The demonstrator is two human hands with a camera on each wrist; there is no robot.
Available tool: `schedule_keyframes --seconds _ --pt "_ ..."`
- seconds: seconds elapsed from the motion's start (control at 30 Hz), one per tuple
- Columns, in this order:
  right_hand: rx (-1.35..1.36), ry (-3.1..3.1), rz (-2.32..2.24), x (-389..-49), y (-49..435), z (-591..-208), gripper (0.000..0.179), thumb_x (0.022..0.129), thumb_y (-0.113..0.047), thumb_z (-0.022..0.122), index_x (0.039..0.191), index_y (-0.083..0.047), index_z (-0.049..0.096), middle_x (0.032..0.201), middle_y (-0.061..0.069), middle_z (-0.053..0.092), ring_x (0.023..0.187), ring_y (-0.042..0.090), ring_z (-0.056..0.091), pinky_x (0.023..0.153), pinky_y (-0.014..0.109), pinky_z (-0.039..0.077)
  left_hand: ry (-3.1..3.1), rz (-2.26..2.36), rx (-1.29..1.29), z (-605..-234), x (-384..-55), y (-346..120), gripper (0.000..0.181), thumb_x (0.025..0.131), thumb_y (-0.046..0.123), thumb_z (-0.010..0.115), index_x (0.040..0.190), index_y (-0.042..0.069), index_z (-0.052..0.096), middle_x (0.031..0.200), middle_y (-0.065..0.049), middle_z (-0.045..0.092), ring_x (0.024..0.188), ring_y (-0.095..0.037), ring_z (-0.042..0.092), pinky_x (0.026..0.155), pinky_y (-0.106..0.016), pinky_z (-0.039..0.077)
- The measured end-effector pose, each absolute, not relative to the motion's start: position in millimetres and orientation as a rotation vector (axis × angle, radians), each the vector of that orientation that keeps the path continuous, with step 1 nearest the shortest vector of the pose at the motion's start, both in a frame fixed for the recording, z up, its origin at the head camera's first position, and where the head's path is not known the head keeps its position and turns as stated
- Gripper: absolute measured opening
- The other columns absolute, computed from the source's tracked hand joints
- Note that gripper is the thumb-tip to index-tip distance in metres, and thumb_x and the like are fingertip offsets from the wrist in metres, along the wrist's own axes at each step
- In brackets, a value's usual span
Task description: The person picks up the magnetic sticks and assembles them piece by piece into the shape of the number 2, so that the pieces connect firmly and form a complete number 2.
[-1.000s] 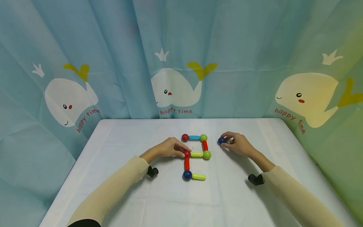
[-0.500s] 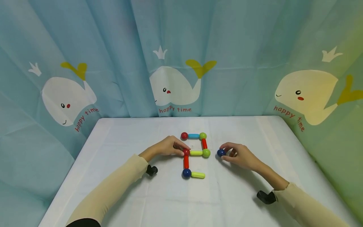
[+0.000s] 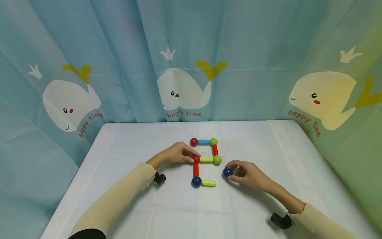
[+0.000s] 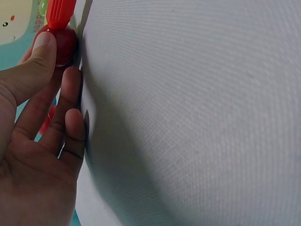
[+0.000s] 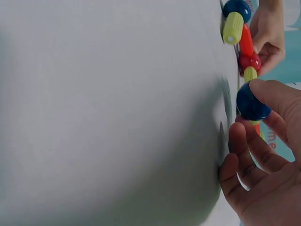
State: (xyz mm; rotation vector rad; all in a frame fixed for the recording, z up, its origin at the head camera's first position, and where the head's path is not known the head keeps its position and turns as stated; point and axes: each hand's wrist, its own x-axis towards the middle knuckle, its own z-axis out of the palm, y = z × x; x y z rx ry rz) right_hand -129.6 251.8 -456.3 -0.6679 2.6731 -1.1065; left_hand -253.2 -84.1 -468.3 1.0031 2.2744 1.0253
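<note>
My left hand (image 3: 178, 153) pinches a red ball (image 4: 67, 44) between thumb and fingers, at the left middle corner of a shape of coloured sticks and balls. From that ball a red stick (image 3: 196, 169) runs down to a blue ball (image 3: 196, 181), and a yellow-green stick (image 3: 206, 160) runs right to a green ball (image 3: 217, 160). Another yellow-green stick (image 3: 208, 183) points right from the lower blue ball, its right end free. Right of the shape, my right hand (image 3: 249, 175) pinches a loose blue ball (image 5: 251, 102) by thumb and fingers, apart from the shape.
The shape's upper part has a second red ball (image 3: 194, 142), a light-blue stick (image 3: 204, 142), another green ball (image 3: 213, 142) and a short red stick (image 3: 215, 150). A white cloth (image 3: 143, 205) covers the table. Behind it hangs a blue curtain (image 3: 253, 49) with whale prints.
My right hand has come toward the table's near side with the blue ball, lately also a little left. The left hand keeps its hold on the red ball, and the shape stays as it was.
</note>
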Motion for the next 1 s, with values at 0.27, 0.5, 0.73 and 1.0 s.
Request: schedule_keyframes --seconds 0.27,0.5,0.73,1.0 --pt "-0.665 2.646 -1.118 -122 244 -458 0.036 0.089 -0.020 0.081 0.122 -0.011 0.069 0.093 -0.005 0.066 0.072 0.010 0.056 0.061 0.024 0.050 2.278 1.026 0.992 -466 -252 -83 0.034 0.093 0.014 0.078 0.126 0.021 0.076 0.121 0.005 0.074 0.091 -0.010 0.063 0.085 -0.024 0.053" --pt "-0.660 2.625 -1.135 -115 239 -461 0.035 0.090 -0.022 0.081 0.122 -0.012 0.069 0.094 -0.006 0.066 0.073 0.009 0.057 0.062 0.024 0.050 2.288 1.014 0.998 -466 -251 -84 0.034 0.092 0.014 0.078 0.126 0.020 0.076 0.120 0.005 0.074 0.090 -0.009 0.063 0.084 -0.024 0.053" --pt "-0.657 2.613 -1.153 -111 237 -462 0.035 0.090 -0.022 0.081 0.121 -0.012 0.070 0.094 -0.005 0.066 0.073 0.008 0.057 0.062 0.024 0.050 2.265 1.007 1.011 -465 -252 -83 0.035 0.093 0.014 0.077 0.128 0.019 0.075 0.123 0.004 0.073 0.096 -0.009 0.065 0.091 -0.025 0.053" --pt "-0.627 2.617 -1.135 -109 236 -462 0.036 0.090 -0.024 0.081 0.122 -0.012 0.069 0.095 -0.005 0.064 0.074 0.009 0.055 0.062 0.024 0.049 2.287 0.995 1.055 -457 -245 -82 0.038 0.097 0.013 0.072 0.135 0.017 0.069 0.128 0.001 0.071 0.110 -0.015 0.065 0.096 -0.030 0.052"
